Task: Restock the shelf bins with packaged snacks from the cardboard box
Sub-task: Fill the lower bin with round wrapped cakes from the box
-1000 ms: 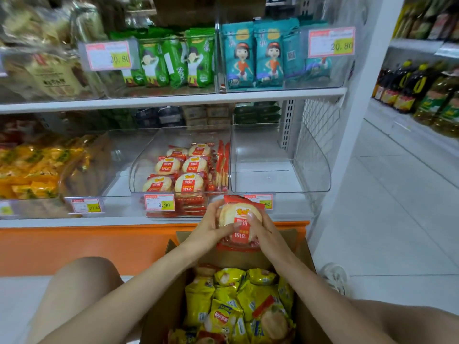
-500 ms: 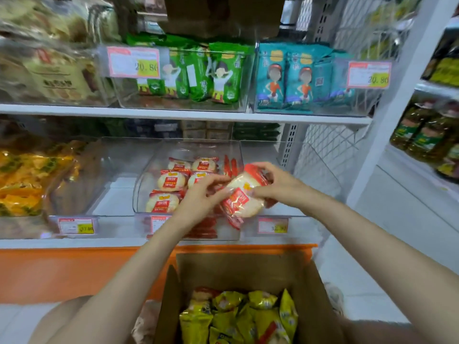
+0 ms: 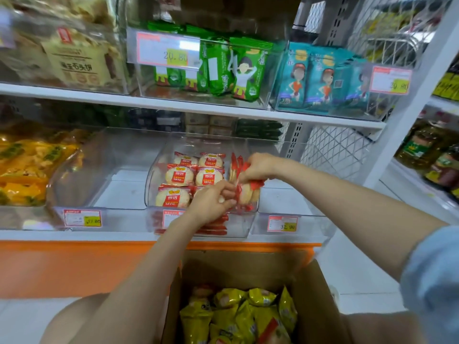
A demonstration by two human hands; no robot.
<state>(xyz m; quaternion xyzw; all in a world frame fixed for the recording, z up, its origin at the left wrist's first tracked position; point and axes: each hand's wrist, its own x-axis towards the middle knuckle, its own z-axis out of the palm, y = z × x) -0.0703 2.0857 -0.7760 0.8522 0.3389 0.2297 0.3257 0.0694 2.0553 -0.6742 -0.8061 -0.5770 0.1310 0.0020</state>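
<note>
- A shop aisle: a white shelf (image 3: 111, 235) carries a row of clear bins, with green and teal packs on the tier above.
- The middle bin (image 3: 152, 180), at twelve o'clock from the cardboard box (image 3: 320, 306), holds flat stacks of cracker packets (image 3: 178, 176) on its nine o'clock side. A few upright packets (image 3: 236, 162) stand on edge along its three o'clock wall.
- The red cracker packet (image 3: 247, 194) being stocked sits just inside the bin's front lip, at the near end of that upright row. It is turned on edge, apparently because the narrow gap beside the flat stacks will not take it lying down.
- The right hand (image 3: 258, 167) comes in from four o'clock with the wrist bent down. Its fingers are closed over the packet's top seam, steering it from above.
- The left hand (image 3: 211, 202) reaches up from seven o'clock. Its fingers pinch the packet's nine o'clock edge, seemingly to keep it upright as it goes in.
- At six o'clock the box stands open, with yellow snack bags (image 3: 236, 316) heaped inside, so plenty of restocking looks to remain.
- The bin at three o'clock (image 3: 285, 194) of the middle one shows no stock.
</note>
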